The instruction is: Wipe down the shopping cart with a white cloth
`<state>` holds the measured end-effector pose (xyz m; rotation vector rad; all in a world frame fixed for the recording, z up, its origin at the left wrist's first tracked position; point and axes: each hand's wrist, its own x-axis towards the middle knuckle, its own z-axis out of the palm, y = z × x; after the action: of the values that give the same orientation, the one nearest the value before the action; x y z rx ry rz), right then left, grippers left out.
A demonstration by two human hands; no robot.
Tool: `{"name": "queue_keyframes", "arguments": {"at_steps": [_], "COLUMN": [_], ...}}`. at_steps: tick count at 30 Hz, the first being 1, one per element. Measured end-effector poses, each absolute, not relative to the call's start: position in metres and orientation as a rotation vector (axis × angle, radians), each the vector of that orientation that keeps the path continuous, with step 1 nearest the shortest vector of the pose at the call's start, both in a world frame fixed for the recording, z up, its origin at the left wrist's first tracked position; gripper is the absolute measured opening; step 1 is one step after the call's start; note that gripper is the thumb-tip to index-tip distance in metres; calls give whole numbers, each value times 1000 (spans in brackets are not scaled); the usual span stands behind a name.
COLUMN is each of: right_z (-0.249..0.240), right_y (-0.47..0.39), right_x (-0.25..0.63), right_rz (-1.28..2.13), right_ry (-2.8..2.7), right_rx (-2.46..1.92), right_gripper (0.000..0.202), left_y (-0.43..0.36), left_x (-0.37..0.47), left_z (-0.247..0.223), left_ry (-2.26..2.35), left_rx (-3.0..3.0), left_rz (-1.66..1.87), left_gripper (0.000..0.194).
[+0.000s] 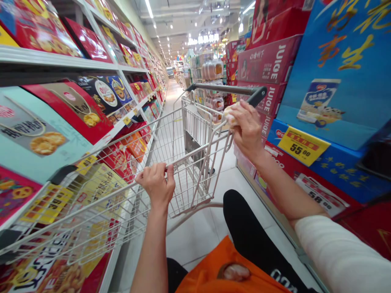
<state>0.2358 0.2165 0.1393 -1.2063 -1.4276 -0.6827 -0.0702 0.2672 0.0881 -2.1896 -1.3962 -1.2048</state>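
Observation:
A wire shopping cart (205,145) stands side-on before me, with its grey handlebar (224,88) at the far end. My left hand (157,182) is closed around the basket's top rim, thumb uppermost. Bunched under the fingers of my right hand (248,129) is a pale cloth (231,114), pressed to the cart's frame just below the handlebar's black end piece (257,97). Part of the cloth is hidden by the fingers. Through the wires the basket shows no goods inside.
Shelves (55,55) of boxed snacks run along the left. Stacked red cartons (265,61) and a large blue carton (339,81) with a yellow price tag (302,145) rise close on the right. Behind the cart, a tiled aisle (175,91) leads away past more stacked goods.

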Motion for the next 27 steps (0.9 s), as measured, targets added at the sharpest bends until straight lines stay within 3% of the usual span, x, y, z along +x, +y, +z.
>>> {"name": "queue_keyframes", "arguments": {"at_steps": [6,14,27], "right_z": [128,135,67], "right_y": [218,216,221], "right_x": [212,237,205], "right_rz": [-559,-613,-627], "right_ry": [-1730,-1456,-1433], "right_rx": [-1210,-1197,-1294], "right_gripper": [30,34,40], "left_y": [267,267,267], "left_x": [-71,-69,-71], "left_z": [89,90,89], "left_ry": [-1404,-1418,-1435], "left_rx": [-2212,-2218,-2210], "left_rz": [-1196,-1218,-1207], "left_gripper": [34,35,37]}}
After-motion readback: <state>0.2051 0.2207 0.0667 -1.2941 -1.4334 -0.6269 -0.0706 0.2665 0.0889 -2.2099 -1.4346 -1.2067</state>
